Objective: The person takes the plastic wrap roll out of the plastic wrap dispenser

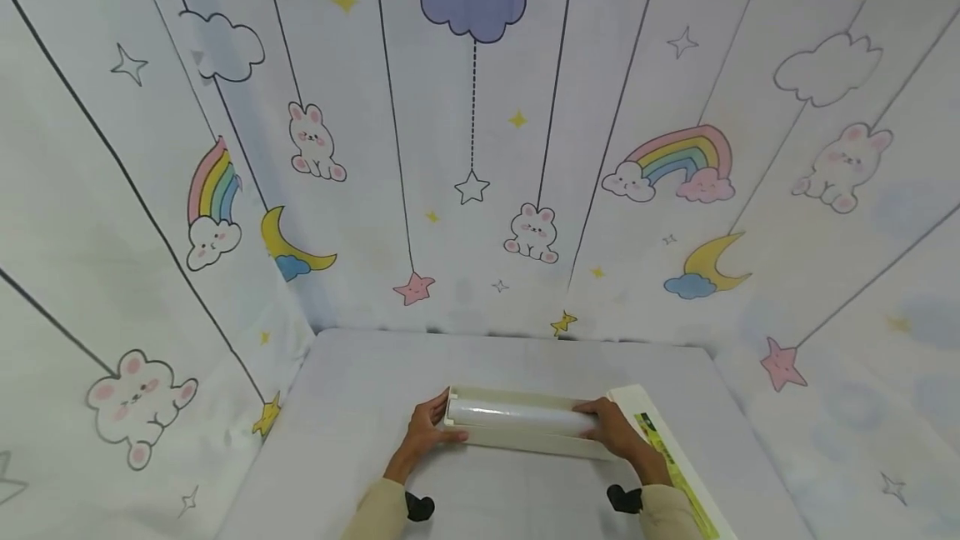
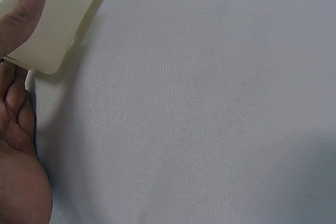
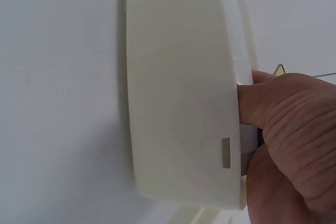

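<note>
Film roll point(image 1: 517, 417) runs lengthwise left to right in cream case point(image 1: 528, 442), hands point(image 1: 424, 430) point(image 1: 617, 427) gripping both

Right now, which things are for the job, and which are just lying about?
For the job:
cream tray, held in the left grip
shiny roll inside it, held by the right grip
long white piece with the yellow-green label, probably; maybe the tray's lid

Just there:
white table
wall cloth with bunnies and rainbows
</note>
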Demonstrator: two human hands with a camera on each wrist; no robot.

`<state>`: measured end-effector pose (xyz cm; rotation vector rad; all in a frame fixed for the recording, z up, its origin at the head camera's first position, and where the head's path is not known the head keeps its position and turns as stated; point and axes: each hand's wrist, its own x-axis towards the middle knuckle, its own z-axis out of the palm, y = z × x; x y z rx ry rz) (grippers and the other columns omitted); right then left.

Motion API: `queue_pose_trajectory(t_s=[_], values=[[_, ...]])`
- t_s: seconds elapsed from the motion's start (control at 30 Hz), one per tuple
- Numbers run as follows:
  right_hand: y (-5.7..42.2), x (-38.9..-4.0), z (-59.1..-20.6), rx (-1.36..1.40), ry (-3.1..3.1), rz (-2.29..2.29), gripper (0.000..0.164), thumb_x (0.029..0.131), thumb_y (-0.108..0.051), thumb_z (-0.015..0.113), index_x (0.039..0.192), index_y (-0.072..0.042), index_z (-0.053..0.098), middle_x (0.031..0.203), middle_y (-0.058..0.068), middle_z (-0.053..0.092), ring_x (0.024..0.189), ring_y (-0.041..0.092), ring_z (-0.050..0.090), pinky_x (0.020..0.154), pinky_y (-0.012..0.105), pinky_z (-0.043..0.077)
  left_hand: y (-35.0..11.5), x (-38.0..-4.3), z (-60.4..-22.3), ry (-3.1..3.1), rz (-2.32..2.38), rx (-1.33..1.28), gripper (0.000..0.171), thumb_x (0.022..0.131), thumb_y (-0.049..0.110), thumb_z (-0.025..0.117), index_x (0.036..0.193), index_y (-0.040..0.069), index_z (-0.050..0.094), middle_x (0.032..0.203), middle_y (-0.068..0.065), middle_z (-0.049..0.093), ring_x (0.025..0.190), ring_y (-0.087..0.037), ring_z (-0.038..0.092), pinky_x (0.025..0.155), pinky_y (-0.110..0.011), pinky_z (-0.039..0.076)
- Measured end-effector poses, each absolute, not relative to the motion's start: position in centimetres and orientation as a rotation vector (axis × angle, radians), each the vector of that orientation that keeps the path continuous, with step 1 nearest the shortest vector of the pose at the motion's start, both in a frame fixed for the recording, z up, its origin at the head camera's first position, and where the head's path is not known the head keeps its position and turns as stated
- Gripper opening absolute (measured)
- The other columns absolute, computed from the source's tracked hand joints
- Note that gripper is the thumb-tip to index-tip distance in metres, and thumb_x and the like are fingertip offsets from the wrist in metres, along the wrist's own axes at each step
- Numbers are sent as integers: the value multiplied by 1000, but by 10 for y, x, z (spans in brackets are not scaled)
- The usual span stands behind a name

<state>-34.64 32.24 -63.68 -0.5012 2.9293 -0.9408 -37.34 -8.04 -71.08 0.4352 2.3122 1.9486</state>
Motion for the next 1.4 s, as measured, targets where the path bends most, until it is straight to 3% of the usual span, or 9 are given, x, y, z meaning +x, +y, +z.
queue_pose_trajectory(t_s=[0.37, 0.53, 0.8, 0.97, 1.4], values=[[321, -341, -626, -407, 2928, -1066, 45, 69, -2, 87, 112, 1, 75, 115, 19, 74, 106, 37, 66, 92, 48, 57, -81, -370, -706, 2308, 1951, 440, 100, 71, 10, 92, 154, -1, 37, 155, -19, 46, 143, -37, 46, 120, -43, 39], [323, -341, -626, -376, 2893, -1090, 45, 70, 0, 86, 114, 1, 75, 117, 20, 73, 109, 38, 66, 93, 49, 56, -80, -367, -705, 2300, 1966, 477, 99, 71, 9, 92, 153, -3, 37, 153, -23, 46, 142, -41, 46, 119, -49, 37], [330, -341, -626, -341, 2898, -1133, 50, 67, -7, 88, 115, -1, 75, 113, 15, 73, 104, 28, 61, 90, 38, 52, -79, -367, -704, 2297, 1974, 494, 99, 70, 7, 92, 153, -3, 37, 153, -23, 46, 142, -41, 46, 119, -50, 37], [334, -342, -625, -393, 2873, -1210, 52, 65, -6, 89, 114, 1, 75, 112, 18, 73, 102, 29, 62, 87, 31, 52, -79, -368, -706, 2282, 1980, 475, 99, 70, 7, 92, 153, -3, 37, 153, -22, 48, 142, -39, 47, 120, -50, 36], [337, -342, -617, -349, 2800, -1271, 54, 67, -10, 89, 117, 1, 74, 118, 19, 73, 104, 28, 64, 82, 26, 52, -78, -368, -711, 2295, 1963, 423, 102, 68, 10, 93, 153, 1, 39, 154, -17, 47, 144, -34, 46, 122, -46, 35]])
